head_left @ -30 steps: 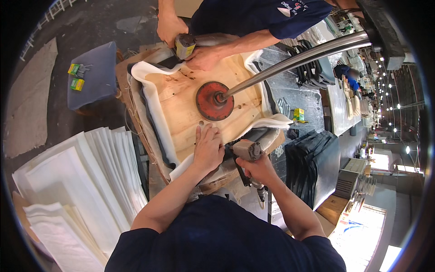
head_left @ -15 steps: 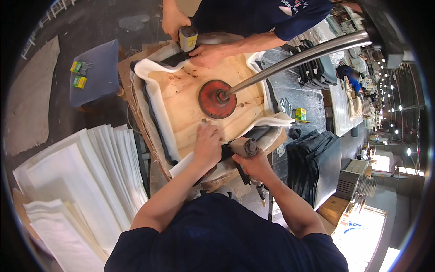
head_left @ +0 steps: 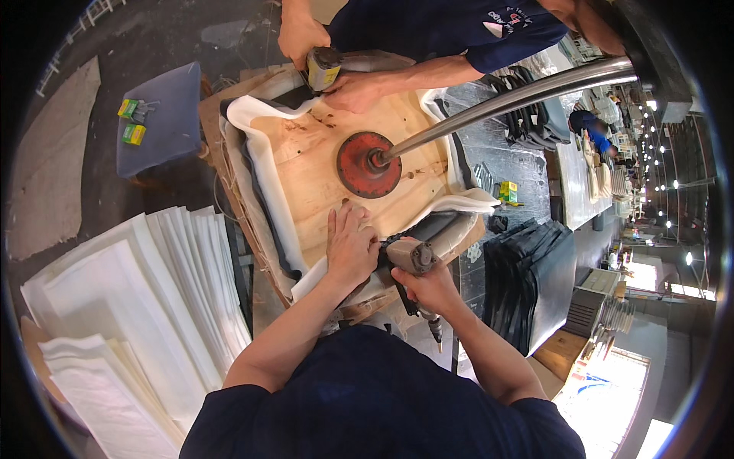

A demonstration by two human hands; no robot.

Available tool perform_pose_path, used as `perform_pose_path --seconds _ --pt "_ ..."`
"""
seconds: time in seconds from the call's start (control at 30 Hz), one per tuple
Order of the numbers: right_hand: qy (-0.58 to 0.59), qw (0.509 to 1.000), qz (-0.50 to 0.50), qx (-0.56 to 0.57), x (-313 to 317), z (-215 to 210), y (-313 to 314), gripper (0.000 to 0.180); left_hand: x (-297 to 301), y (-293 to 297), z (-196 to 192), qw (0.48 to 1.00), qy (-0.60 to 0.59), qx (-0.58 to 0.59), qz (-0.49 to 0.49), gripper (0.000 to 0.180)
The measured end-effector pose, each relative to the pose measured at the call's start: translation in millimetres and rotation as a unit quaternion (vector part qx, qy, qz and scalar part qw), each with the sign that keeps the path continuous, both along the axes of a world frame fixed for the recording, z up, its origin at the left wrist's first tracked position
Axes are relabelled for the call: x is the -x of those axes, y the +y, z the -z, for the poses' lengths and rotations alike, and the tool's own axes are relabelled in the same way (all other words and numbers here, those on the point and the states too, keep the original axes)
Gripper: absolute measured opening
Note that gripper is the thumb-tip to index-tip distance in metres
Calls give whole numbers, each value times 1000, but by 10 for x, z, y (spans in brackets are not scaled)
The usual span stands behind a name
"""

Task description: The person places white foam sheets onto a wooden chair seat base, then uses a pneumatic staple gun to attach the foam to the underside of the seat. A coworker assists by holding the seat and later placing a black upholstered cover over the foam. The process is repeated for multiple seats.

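A wooden panel (head_left: 306,168) lies in front of me, with white padding (head_left: 264,153) and black cover material (head_left: 442,223) folded up around its edges. Fingers forward over the near edge, my left hand (head_left: 352,243) is closed on the cover; its fingertips reach the wood and hide the edge beneath. Just right of it, my right hand (head_left: 430,286) grips a staple gun (head_left: 411,255), whose nose sits by the cover near my left thumb. A red round disc (head_left: 368,164) on a metal rod (head_left: 497,102) presses on the panel's middle.
Across the panel, a co-worker's hand (head_left: 302,38) holds another staple gun (head_left: 323,67); the other hand (head_left: 355,90) presses the far edge. White sheets (head_left: 130,298) stack at left, black covers (head_left: 527,268) at right. A blue-grey stool (head_left: 164,115) bears small boxes.
My staple gun has tipped slightly and dropped a little toward me. My left fingers have spread a bit. The co-worker's staple gun has shifted slightly to the right and tilted.
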State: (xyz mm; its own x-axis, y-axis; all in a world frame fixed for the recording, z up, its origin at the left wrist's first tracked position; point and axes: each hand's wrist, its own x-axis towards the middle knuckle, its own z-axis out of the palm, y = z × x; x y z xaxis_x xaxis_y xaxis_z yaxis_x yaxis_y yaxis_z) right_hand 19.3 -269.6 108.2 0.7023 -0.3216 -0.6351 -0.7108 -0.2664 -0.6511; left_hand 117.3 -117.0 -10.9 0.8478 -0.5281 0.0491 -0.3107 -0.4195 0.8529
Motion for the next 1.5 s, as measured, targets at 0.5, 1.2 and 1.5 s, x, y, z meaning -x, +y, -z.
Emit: perform_pose_path --seconds 0.5,1.2,1.5 --pt "-31 996 70 -44 54 31 28 61 105 295 -127 994 13 -101 36 74" --pt "-141 988 62 -24 635 -4 260 71 26 377 -166 992 12 -108 61 75" --pt "-198 961 190 43 1639 314 199 73 595 99 -402 945 -22 -86 316 63"
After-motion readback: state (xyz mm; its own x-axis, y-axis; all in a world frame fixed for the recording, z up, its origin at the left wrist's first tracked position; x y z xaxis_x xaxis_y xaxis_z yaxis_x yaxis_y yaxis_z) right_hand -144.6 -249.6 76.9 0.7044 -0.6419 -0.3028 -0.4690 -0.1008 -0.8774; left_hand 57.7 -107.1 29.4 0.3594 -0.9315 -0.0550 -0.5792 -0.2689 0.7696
